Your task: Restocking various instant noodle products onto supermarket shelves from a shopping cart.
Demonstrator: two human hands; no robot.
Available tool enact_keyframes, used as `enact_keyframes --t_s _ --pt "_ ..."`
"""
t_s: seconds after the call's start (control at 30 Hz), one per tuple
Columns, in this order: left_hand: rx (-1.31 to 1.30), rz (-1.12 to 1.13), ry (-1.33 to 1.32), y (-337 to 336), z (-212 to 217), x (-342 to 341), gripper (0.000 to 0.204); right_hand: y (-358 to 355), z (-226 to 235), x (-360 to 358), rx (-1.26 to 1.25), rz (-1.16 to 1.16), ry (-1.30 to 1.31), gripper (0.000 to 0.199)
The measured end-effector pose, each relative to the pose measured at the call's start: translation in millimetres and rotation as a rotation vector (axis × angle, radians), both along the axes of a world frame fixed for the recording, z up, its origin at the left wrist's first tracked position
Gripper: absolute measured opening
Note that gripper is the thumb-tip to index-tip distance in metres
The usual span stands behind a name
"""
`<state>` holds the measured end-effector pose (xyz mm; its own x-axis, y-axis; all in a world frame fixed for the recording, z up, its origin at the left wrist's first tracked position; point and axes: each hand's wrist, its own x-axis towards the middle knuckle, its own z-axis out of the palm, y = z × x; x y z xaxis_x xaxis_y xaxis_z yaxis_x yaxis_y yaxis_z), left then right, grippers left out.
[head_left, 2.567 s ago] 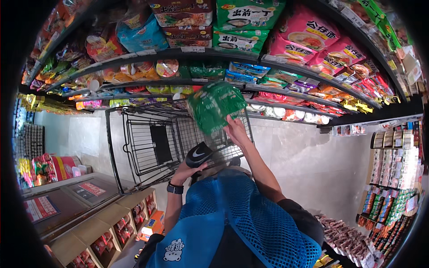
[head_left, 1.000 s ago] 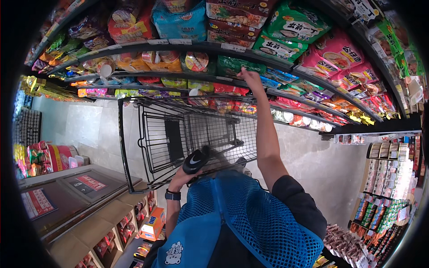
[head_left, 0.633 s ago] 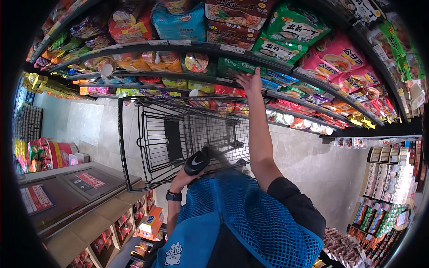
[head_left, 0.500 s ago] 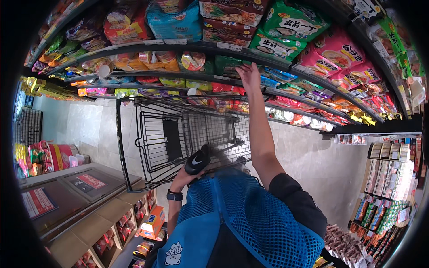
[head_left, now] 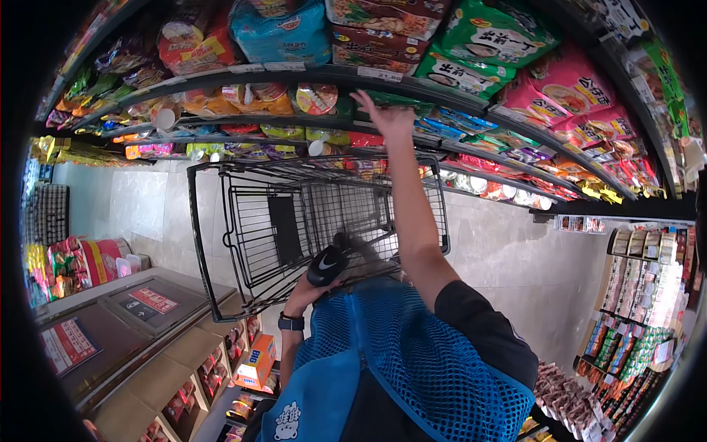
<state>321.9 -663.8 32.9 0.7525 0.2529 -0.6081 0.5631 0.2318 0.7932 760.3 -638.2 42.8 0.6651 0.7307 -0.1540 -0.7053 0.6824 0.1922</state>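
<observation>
My right arm reaches forward to a packed shelf. My right hand [head_left: 392, 118] is at the front of a shelf row, against a dark green noodle pack [head_left: 401, 101], with one finger or the thumb stretched out to the left. Its other fingertips are partly hidden. Lower down, my left hand [head_left: 303, 293], a dark band on its wrist, is closed around a rounded black object [head_left: 328, 266] with a white mark; its exact kind is unclear. The object is over the near side of a black wire shopping cart [head_left: 247, 221].
Above stand brown packs [head_left: 379, 53], green packs [head_left: 495, 33] and pink packs [head_left: 563, 92] of noodles. A counter [head_left: 140, 309] with an orange box [head_left: 256, 361] below is at left. On the right is a display rack [head_left: 637, 295]; grey tiled floor [head_left: 508, 250] lies between.
My right hand has shifted left along the shelf, and its fingers now point more to the left. The left hand keeps its hold on the black object.
</observation>
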Motion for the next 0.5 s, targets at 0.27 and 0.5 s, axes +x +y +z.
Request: enact_keyframes --t_s 0.27,0.5 --pt "0.063 0.007 0.064 12 2 -2 0.047 8 -33 20 0.053 -0.004 -0.332 0.063" --pt "0.011 0.008 0.064 13 -2 -4 0.053 -103 -87 -43 -0.855 0.279 -0.375 0.044"
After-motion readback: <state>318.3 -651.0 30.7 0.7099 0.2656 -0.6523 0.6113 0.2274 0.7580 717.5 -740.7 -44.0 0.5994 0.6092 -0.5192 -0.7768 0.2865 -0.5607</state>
